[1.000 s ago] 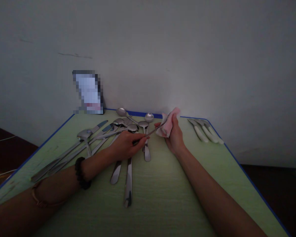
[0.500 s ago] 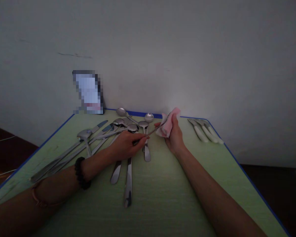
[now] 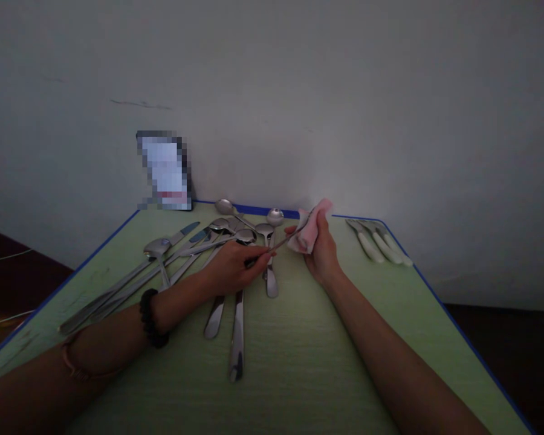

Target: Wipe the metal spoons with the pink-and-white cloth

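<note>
While the left hand (image 3: 231, 269) grips the utensil (image 3: 280, 243) near one end, fingers closed, the right hand (image 3: 325, 257) bunches a pink cloth (image 3: 307, 234) around the other, so the shaft is supported from both sides, aslant above the surface (image 3: 294, 356). Spoons (image 3: 157, 246) overlap loosely nearby; pale handles (image 3: 384, 248) lie well apart at right, angled alike, perhaps to keep them grouped.

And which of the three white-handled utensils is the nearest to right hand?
The leftmost one, nearest the right hand; the middle one and rightmost one lie farther toward the blue edge.
</note>
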`<move>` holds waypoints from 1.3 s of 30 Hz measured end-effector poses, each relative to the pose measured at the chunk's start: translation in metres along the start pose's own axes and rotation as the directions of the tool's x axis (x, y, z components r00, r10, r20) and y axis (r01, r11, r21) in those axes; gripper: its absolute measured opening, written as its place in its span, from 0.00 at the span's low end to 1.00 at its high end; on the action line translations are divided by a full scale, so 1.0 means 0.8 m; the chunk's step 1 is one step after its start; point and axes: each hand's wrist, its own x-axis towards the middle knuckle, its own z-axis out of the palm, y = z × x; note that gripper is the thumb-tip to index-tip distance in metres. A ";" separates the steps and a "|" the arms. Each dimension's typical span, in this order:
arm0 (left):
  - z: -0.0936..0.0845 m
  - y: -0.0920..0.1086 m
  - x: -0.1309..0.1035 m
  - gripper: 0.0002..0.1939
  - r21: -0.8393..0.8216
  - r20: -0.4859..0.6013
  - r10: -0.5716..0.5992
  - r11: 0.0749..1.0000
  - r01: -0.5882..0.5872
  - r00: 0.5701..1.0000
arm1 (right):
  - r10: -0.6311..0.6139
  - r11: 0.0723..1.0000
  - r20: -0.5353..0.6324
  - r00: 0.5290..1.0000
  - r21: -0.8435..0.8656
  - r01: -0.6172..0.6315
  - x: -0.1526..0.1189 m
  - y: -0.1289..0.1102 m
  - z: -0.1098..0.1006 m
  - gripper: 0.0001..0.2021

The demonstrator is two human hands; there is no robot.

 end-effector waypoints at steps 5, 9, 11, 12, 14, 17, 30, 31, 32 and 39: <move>0.000 0.000 0.000 0.16 -0.014 0.019 -0.013 1.000 0.014 1.000 | -0.011 1.000 -0.006 1.000 -0.021 0.011 0.000 0.000 0.000 0.25; 0.000 0.000 0.000 0.15 -0.010 0.012 -0.013 1.000 0.013 1.000 | -0.019 0.999 -0.001 1.000 -0.029 0.019 0.001 0.000 0.000 0.27; 0.000 0.001 0.001 0.15 -0.003 0.016 -0.011 1.000 0.011 1.000 | -0.016 0.999 0.000 1.000 -0.030 0.016 0.002 0.000 -0.001 0.27; 0.000 0.001 0.001 0.15 -0.001 0.018 -0.008 1.000 0.008 1.000 | -0.016 0.999 -0.002 1.000 -0.030 0.016 0.002 0.001 -0.001 0.27; 0.000 0.000 0.000 0.16 -0.002 0.023 -0.007 1.000 0.007 1.000 | -0.017 0.999 -0.001 1.000 -0.029 0.017 0.002 0.001 -0.002 0.27; 0.001 -0.001 0.000 0.15 0.001 0.015 -0.010 1.000 0.010 1.000 | -0.012 1.000 0.009 1.000 -0.025 0.012 0.001 0.001 -0.002 0.26; 0.001 0.001 0.000 0.15 0.013 0.004 0.001 1.000 -0.001 1.000 | -0.009 1.000 0.004 1.000 -0.018 0.009 0.003 0.002 -0.005 0.24; 0.002 0.001 0.000 0.15 0.015 -0.001 0.004 1.000 -0.004 1.000 | -0.011 1.000 0.009 1.000 -0.021 0.011 0.004 0.002 -0.006 0.25; 0.002 0.001 0.000 0.15 0.013 -0.003 0.007 1.000 -0.007 1.000 | -0.014 1.000 0.014 1.000 -0.023 0.014 0.004 0.002 -0.007 0.25; 0.002 0.001 0.001 0.15 0.013 -0.003 -0.011 1.000 0.011 1.000 | -0.033 0.999 0.026 0.999 -0.020 0.034 0.006 0.005 -0.010 0.27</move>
